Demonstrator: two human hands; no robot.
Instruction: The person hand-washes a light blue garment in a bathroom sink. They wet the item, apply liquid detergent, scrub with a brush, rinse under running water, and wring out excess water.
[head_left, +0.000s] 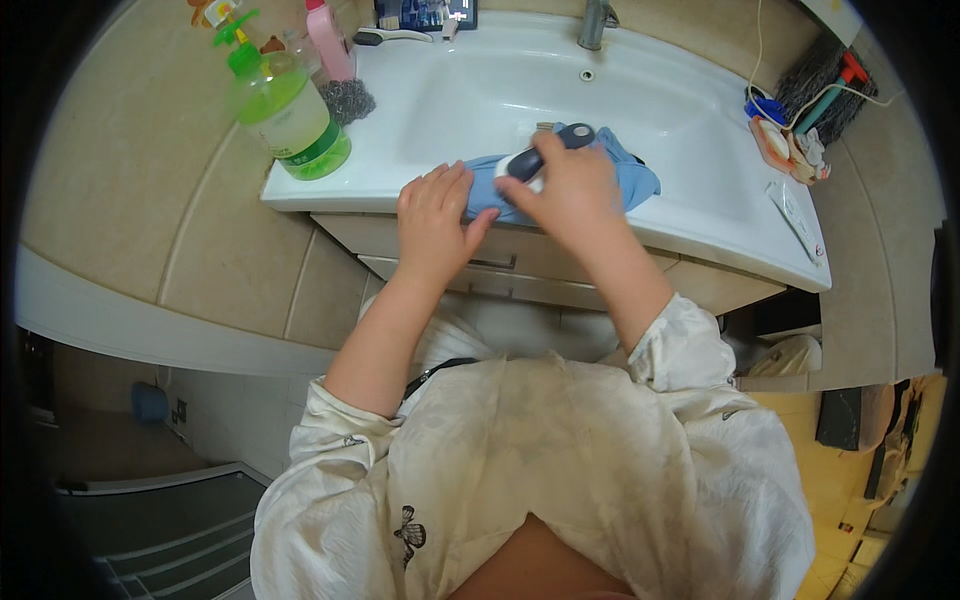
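A blue cloth (486, 196) lies bunched over the front rim of the white washbasin (450, 97), partly inside the bowl. My right hand (577, 184) grips a scrubbing brush (527, 163) with a dark blue and white handle, held on top of the cloth. Its bristles are hidden. At the cloth's left end my left hand (439, 214) presses down on the fabric and the rim, fingers spread a little. Part of the cloth is covered by the right hand and brush.
At the left corner stands a green pump bottle (292, 120), beside a steel wool pad (349, 101) and a pink bottle (330, 41). A handled brush (394, 35) lies behind. The faucet (594, 26) rises at the back. On the right are a soap dish (772, 142) and a tube (795, 221).
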